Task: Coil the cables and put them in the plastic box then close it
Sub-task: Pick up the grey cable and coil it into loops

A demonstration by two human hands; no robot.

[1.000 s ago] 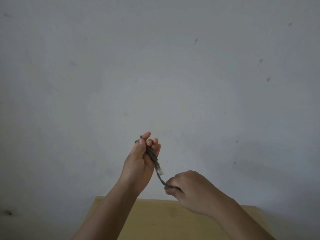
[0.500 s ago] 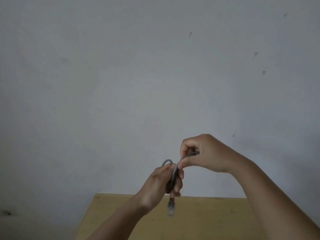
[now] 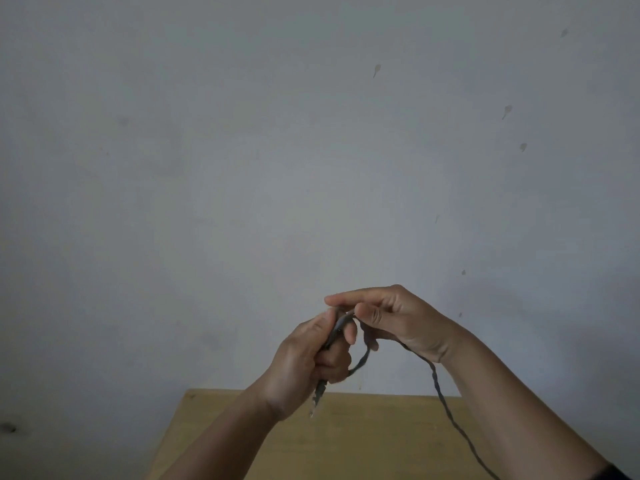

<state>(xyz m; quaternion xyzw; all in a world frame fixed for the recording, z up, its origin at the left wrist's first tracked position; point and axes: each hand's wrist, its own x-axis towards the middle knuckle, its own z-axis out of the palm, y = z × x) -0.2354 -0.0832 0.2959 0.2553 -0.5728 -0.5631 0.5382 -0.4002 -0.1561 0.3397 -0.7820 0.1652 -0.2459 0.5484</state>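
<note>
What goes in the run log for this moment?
step: coiling | left hand: grips cable loops | right hand: pinches cable | table: below | box: unseen

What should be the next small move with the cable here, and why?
Probably the right hand should lay its loop into the left hand, then slide down for more slack. The left hand grips only a few turns, and the cable trails long past the right wrist over the table.

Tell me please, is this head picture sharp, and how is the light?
Head view: dim, flat light with no glare; the wall looks grey and soft. The hands, left and right, are slightly blurred, and the thin cable loses detail; its connector tip is smeared.
</note>
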